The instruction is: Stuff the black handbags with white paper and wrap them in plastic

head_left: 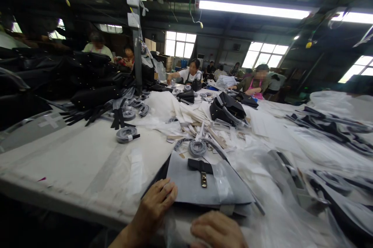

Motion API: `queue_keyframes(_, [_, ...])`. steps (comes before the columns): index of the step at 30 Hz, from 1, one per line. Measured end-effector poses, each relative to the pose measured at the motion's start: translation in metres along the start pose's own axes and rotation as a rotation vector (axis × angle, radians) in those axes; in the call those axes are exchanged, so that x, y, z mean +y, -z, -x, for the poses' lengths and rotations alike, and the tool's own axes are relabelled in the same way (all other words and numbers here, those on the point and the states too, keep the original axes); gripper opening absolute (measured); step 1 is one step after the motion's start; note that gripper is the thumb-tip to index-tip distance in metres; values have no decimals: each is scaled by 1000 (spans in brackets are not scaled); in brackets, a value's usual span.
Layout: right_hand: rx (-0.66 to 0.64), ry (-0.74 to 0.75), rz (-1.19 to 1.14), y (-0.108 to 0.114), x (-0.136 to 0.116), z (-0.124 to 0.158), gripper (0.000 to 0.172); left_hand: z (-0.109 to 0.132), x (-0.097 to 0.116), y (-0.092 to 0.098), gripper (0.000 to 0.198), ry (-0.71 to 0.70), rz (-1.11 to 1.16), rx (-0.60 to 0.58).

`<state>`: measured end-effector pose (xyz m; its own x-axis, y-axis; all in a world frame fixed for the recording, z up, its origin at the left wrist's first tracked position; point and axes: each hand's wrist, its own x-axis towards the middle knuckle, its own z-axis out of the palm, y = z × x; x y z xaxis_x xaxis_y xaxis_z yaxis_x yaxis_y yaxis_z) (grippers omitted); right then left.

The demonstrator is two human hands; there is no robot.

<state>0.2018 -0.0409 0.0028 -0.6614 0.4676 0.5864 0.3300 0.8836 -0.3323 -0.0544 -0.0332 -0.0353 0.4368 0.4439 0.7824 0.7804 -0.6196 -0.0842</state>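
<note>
On the near edge of the worktop [113, 176], the bag [186, 188] lies flat, flap up, its base end toward the wearer or its mouth — I cannot tell which. The left hand [159, 197] rests on its near left corner, fingers loosely bent; whether it pinches is unclear. The right hand [218, 230], blurred and half curled, is just beside the near edge; I cannot tell if it holds anything. The bag looks light and fairly stiff, its body likely keeping its shape, while the pale sheet over the flap and the clear film [223, 188] may slide under fingertips. The metal clasp [203, 180] could scratch — better to take the sides, clear of the coil [197, 148].
</note>
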Motion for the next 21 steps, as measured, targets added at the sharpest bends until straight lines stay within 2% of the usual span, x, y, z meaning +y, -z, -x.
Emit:
queue_keyframes(1, [32, -78, -7, 14, 3, -17, 16, 0, -1, 1, 37, -10, 4, 5])
queue_keyframes(2, [60, -217, -19, 27, 11, -36, 18, 1, -2, 1, 36, -13, 10, 7])
queue_keyframes(4, [45, -426, -45, 41, 40, -74, 21, 4, -2, 2, 35, 3, 23, 2])
queue_keyframes(5, [-40, -514, -33, 43, 59, -90, 24, 6, -1, 2, 35, 14, 29, -2])
queue_keyframes(7, [-290, -585, 26, 37, 98, -117, 28, 13, 1, 3, 36, 32, 35, -12])
queue_keyframes(10, [-518, -549, 69, 17, 140, -137, 30, 22, 3, 5, 35, 31, 39, 18])
queue_keyframes(12, [-599, -488, 97, 7, 150, -142, 36, 26, 4, 6, 34, 33, 44, 59])
queue_keyframes(14, [-670, -410, 146, 3, 149, -143, 48, 29, 4, 6, 32, 38, 55, 95])
queue_keyframes(16, [-728, -338, 207, 1, 144, -145, 53, 30, 5, 5, 29, 43, 65, 109])
queue_keyframes(21, [-828, -270, 372, -8, 131, -158, 35, 27, 4, 7, 31, 48, 60, 65])
